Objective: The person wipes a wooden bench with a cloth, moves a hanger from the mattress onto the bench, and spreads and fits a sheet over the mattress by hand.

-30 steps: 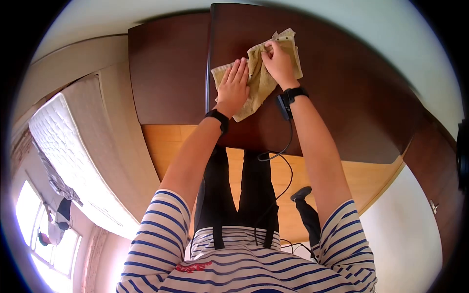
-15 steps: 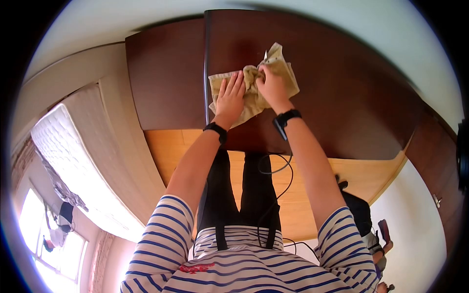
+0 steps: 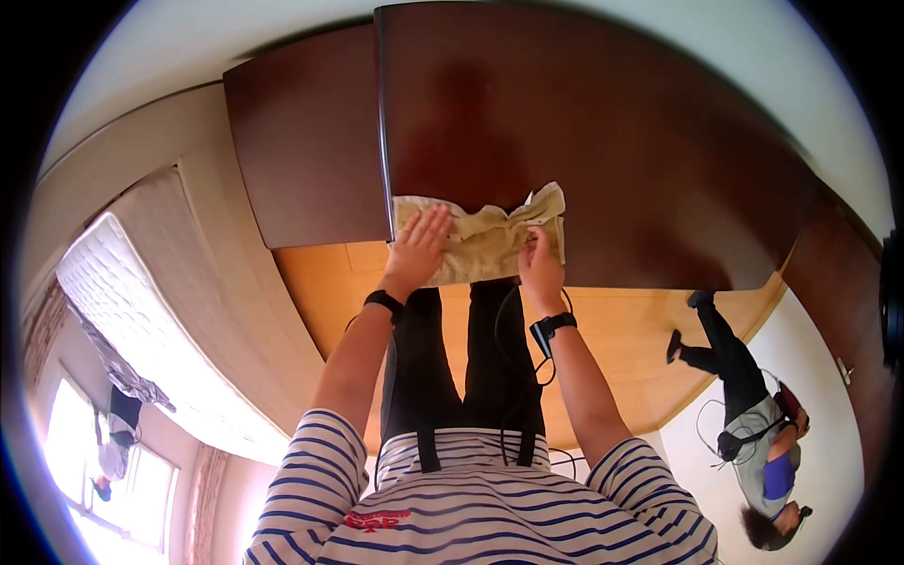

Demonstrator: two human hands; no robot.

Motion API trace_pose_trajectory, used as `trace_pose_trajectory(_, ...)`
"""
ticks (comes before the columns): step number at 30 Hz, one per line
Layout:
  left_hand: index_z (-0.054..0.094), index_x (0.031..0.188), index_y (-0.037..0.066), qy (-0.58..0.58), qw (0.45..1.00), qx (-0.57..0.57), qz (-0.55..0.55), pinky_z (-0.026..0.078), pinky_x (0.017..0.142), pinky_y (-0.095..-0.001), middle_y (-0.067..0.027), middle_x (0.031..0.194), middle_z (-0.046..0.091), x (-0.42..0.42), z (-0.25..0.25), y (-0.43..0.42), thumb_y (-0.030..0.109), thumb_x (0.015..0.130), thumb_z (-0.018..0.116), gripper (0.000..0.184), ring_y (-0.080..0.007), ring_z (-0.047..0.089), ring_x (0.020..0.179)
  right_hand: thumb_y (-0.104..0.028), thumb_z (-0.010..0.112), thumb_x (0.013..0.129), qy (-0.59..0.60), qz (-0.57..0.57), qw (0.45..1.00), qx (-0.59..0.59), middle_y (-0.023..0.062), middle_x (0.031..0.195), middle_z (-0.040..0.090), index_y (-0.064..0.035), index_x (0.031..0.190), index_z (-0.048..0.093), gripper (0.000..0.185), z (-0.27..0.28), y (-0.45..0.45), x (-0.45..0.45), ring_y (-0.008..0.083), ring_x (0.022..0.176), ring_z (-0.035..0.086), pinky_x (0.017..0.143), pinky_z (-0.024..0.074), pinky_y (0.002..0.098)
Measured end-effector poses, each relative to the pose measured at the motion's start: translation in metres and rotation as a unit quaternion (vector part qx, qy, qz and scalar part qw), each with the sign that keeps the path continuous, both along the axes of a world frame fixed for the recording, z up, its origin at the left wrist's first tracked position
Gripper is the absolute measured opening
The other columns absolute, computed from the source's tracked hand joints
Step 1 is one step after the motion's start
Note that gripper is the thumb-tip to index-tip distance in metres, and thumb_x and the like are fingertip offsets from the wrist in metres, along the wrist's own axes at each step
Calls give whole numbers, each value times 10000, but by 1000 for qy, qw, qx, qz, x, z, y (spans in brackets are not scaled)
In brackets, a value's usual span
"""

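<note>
A tan towel-like cloth (image 3: 485,252) lies spread and rumpled along the near edge of a dark brown glossy tabletop (image 3: 584,122). Its upper right corner sticks up, with a small white tag there. My left hand (image 3: 419,250) rests flat on the left part of the cloth, fingers stretched out. Over at the right part, my right hand (image 3: 541,268) has its fingers curled onto the cloth, gripping it. Both wrists wear black bands, and a dark cable hangs near the right one.
A lower brown surface (image 3: 306,141) adjoins the tabletop on the left. Beyond it stand a bed frame and a white mattress (image 3: 151,311). One person (image 3: 753,405) walks at the right near a brown door (image 3: 838,292); another person (image 3: 118,433) is by the window. The floor (image 3: 603,348) is light wood.
Both hands and the cloth have come toward me, down to the table's near edge. The cloth, bunched before, is now spread wider. The person at right has come more fully into view.
</note>
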State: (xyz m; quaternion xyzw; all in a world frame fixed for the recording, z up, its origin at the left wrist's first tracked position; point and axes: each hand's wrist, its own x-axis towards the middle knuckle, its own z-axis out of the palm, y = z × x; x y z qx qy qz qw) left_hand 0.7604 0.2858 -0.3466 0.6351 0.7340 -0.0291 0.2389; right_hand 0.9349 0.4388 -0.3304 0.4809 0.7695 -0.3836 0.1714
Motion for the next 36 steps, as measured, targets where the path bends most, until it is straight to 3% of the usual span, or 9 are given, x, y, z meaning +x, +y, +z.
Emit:
trace_pose_trajectory(7,170,1271,-59,-7,919,-51,391,130,1019,-373,-241,1330,129,21,-8,-66,400,765,520,768,-326,90,1257,-172,496,794,14,-150,987,58,96,857,551,-71,1141,375,381,-16,-27,38,225,701,560,631,445,323)
trace_pose_trajectory(10,228,1226,-84,-146,800,-149,562,335,906,-359,-268,1223,314,39,-24,-98,403,752,555,754,-317,352,1135,-164,509,776,20,-143,979,145,145,975,492,-51,1146,367,413,-17,-31,56,260,809,530,671,439,350)
trace_pose_trajectory(12,309,1139,-93,-311,658,-163,666,462,665,-314,-221,1014,492,54,-36,-115,377,735,596,683,-242,543,836,-175,520,774,-43,-183,975,116,161,989,450,-45,1091,421,357,-10,-25,75,263,788,517,688,431,349)
trace_pose_trajectory(21,450,807,-5,-377,688,-197,587,439,484,-249,-82,673,532,44,-36,-130,275,691,640,358,-132,524,536,-274,508,799,-29,-32,994,104,117,882,493,-6,798,542,271,-31,-23,111,248,723,521,655,424,330)
trace_pose_trajectory(25,480,766,-2,-410,728,-255,486,441,485,-241,-64,641,524,30,-46,-133,222,682,609,272,-126,527,542,-283,511,794,52,-140,988,29,121,803,527,13,767,532,298,-5,-12,82,265,705,523,643,416,318)
trace_pose_trajectory(27,507,794,11,-490,594,-220,599,442,479,-245,-58,680,540,29,-44,-128,202,675,580,237,-134,536,569,-286,508,795,45,-155,987,8,125,776,529,12,768,531,299,-4,-13,89,265,706,524,643,413,314)
trace_pose_trajectory(31,519,816,15,-522,506,-210,653,441,502,-234,-65,708,551,35,-12,-125,168,690,558,202,-145,541,593,-305,499,802,4,-143,989,-32,104,706,543,10,751,530,321,-10,-27,117,226,669,545,603,419,287)
trace_pose_trajectory(33,487,904,19,-601,396,-240,652,449,573,-255,-71,753,528,31,-2,-133,93,716,505,203,-140,520,649,-315,499,803,10,-216,971,-101,82,694,541,7,734,529,331,-9,-35,131,202,650,550,577,421,276)
trace_pose_trajectory(36,470,926,23,-618,468,-249,581,462,624,-260,-86,791,520,17,0,-153,78,729,487,205,-157,522,637,-324,500,808,38,-298,933,-199,39,660,523,-10,709,529,331,-7,-36,143,154,615,550,532,420,250)
